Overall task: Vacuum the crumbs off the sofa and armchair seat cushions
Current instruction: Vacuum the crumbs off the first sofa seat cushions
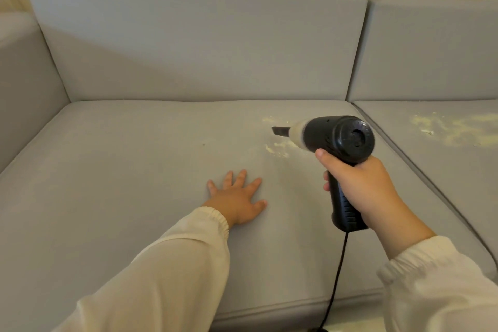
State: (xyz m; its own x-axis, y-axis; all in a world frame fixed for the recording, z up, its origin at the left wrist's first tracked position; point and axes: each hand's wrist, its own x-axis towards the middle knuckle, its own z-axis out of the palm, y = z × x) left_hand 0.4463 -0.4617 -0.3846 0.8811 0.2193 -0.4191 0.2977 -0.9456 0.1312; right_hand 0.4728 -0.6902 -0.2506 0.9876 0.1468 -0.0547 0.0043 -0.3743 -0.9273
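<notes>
Pale crumbs (277,147) lie scattered on the grey seat cushion (134,170) near its right edge, and the black nozzle (280,131) of our handheld vacuum (339,140) sits low among them. Our right hand (361,188) is wrapped tight round the vacuum's handle, its cord (336,277) hanging down past the sofa front. Our left hand (237,197) lies flat, fingers spread, on the cushion. More crumbs (452,129) cover the neighbouring cushion (444,170)
</notes>
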